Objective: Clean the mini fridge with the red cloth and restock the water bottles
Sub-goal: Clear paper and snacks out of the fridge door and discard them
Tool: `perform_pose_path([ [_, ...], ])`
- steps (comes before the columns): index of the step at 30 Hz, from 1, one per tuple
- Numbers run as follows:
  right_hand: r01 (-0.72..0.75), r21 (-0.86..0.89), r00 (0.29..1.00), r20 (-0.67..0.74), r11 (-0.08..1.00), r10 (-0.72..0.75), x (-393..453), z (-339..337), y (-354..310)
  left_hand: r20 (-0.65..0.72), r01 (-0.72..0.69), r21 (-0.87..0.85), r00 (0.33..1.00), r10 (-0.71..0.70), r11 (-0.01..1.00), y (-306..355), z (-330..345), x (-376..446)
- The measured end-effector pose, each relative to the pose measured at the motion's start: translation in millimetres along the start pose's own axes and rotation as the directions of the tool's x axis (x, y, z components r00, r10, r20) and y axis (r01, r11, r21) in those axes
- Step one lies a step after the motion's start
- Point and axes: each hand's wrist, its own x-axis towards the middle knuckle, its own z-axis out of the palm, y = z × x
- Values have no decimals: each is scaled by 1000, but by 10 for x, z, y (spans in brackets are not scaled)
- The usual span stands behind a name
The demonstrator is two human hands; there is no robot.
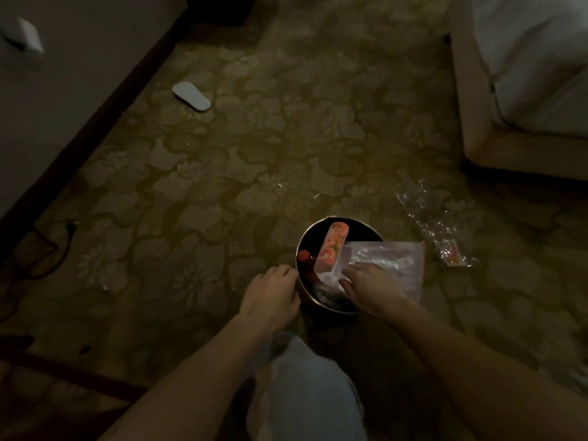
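Down on the carpet (286, 128) we go, and both bare hands are at a small round bin (300, 249) with a metal rim, right in front of the person's knee. The left hand (270, 294) curls over the bin's left rim, fingers bent and close together, most likely to steady it. The right hand (370, 286) lies flat on a pale plastic bag (394, 262) draped over the right rim, fingers slightly spread, pressing it down, probably to pack the rubbish in. A pink patterned packet (332, 246) stands tilted inside, leaning toward the far rim, beside something dark red I cannot identify. No mini fridge, no red cloth for certain, no water bottles in view, so the task's things are out of sight and this looks like tidying on the side. The room is dim: a white slipper (191, 96) lies near the left wall, a crumpled clear wrapper (429, 218) to the bin's right, a bed corner (525, 90) top right, a cable (47, 246) trailing at left.
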Motion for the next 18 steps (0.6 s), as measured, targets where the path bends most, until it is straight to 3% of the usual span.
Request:
perform_pose_path([
  [11,130,-101,982,-126,986,-142,-749,-855,-944,-174,106,104,981,-87,989,292,-906,-1047],
  [18,236,-218,899,-321,947,-298,-1365,-1321,-1734,-353,210,164,925,-142,964,369,-1520,-2076],
])
